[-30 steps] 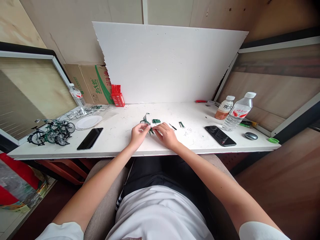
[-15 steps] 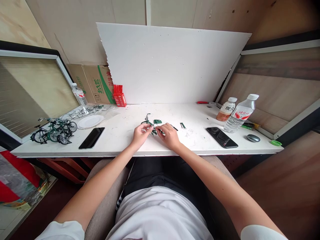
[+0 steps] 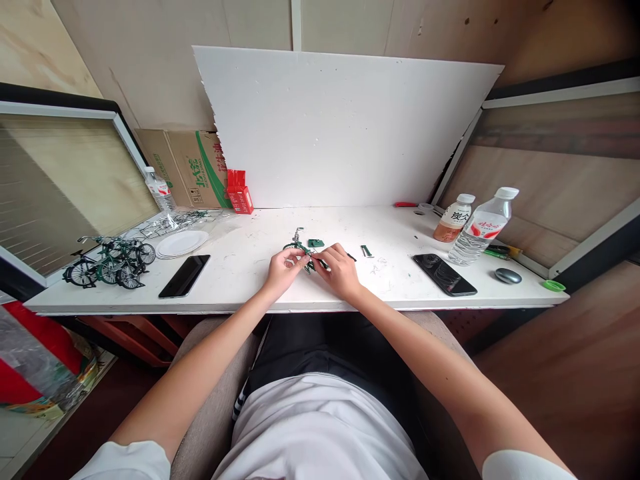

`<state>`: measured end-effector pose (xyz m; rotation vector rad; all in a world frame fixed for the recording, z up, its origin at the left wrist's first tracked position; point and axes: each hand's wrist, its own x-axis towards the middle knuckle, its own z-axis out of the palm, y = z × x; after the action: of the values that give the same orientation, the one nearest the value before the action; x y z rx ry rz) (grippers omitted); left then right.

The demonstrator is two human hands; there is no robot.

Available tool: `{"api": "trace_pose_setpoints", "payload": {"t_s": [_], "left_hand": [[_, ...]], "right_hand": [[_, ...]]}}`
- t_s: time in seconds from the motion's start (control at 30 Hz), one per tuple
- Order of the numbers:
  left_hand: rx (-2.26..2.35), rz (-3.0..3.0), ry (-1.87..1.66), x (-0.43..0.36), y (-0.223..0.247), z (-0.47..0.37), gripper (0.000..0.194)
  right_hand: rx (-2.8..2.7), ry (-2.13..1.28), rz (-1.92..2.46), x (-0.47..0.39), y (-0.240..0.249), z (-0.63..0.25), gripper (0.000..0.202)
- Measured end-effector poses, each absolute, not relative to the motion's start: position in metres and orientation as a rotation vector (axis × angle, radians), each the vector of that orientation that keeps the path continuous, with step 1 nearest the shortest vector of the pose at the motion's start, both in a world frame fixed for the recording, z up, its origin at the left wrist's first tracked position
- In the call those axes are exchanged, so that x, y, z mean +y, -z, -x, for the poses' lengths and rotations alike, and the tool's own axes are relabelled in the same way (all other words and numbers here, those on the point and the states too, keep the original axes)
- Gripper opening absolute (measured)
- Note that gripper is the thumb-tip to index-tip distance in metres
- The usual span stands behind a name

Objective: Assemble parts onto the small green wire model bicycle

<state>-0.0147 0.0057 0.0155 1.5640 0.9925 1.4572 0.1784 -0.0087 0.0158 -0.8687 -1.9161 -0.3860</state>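
Over the middle of the white table (image 3: pixel 240 280), a small green model bicycle (image 3: pixel 299 244) lies between my two hands, its handlebar end pointing away from me. My left hand (image 3: pixel 285 270) pinches the frame from the left with thumb and forefinger. From the right, my right hand (image 3: pixel 339 270) has its fingers closed on the model's near end; they cover much of it. Just beyond the hands lies a flat green part (image 3: pixel 315 243). To the right rests a narrow green piece (image 3: pixel 367 251), and a thin black piece (image 3: pixel 352 257) shows beside my right fingers.
Several assembled model bicycles (image 3: pixel 110 261) stand at the left near white plates (image 3: pixel 182 244) and a phone (image 3: pixel 185 276). Another phone (image 3: pixel 444 275), a water bottle (image 3: pixel 483 227), a drink bottle (image 3: pixel 453 218) and a mouse (image 3: pixel 507 276) are at the right. A white board (image 3: pixel 350 127) stands behind.
My left fingers have shifted very slightly at the model bicycle. Both hands keep their hold, and everything else stays in place.
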Motion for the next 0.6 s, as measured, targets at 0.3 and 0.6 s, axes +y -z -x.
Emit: {"api": "trace_pose_setpoints", "payload": {"t_s": [0.3, 0.6], "left_hand": [[0.923, -1.411, -1.341, 0.0086, -0.0135, 0.0175, 0.045], [0.827, -1.327, -1.285, 0.0039, -0.0233, 0.0172, 0.053]], "right_hand": [[-1.955, 0.307, 0.791, -0.0100, -0.0187, -0.1805, 0.014], [-1.963, 0.295, 0.752, -0.0099, -0.0171, -0.1794, 0.011]]}}
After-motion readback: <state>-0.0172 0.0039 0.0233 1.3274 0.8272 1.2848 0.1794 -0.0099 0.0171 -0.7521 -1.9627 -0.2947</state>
